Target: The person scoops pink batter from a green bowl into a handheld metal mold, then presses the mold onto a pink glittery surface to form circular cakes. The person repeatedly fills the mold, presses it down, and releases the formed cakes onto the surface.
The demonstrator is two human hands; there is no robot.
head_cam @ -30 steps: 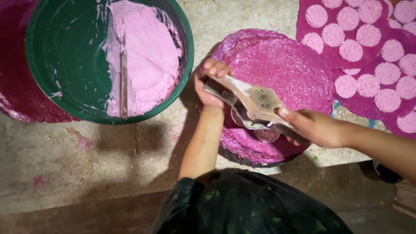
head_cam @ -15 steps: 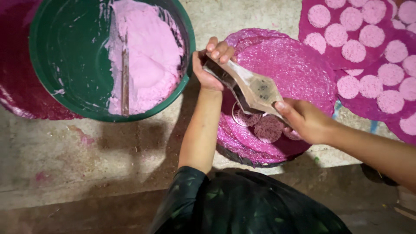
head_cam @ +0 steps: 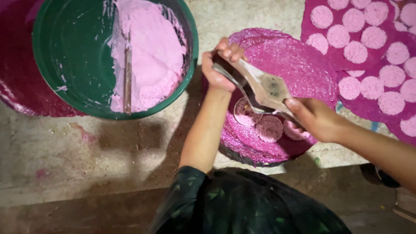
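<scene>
Both hands on one flat metal scraper (head_cam: 266, 89), held across a round pink mat (head_cam: 299, 65). Left hand (head_cam: 219, 69) fingers curled shut round scraper's far end, near mat's upper-left edge. Right hand (head_cam: 314, 117) fingers closed on its near end, lower right. Scraper tilted, pale blade w/ dark smudge mid-way, sat just above mat; contact w/ mat couldn't be told. Under blade, three pink discs (head_cam: 269, 128) lay on mat, one w/ metal ring (head_cam: 244, 112) round it. Green bucket (head_cam: 65, 65) to left, well apart, holding pink paste (head_cam: 151, 56) heaped on its right side, stick (head_cam: 128, 73) lying in it. Top right: cloth (head_cam: 312, 26) covered in rows of pale pink discs. Concrete floor (head_cam: 86, 151) stained pink.
</scene>
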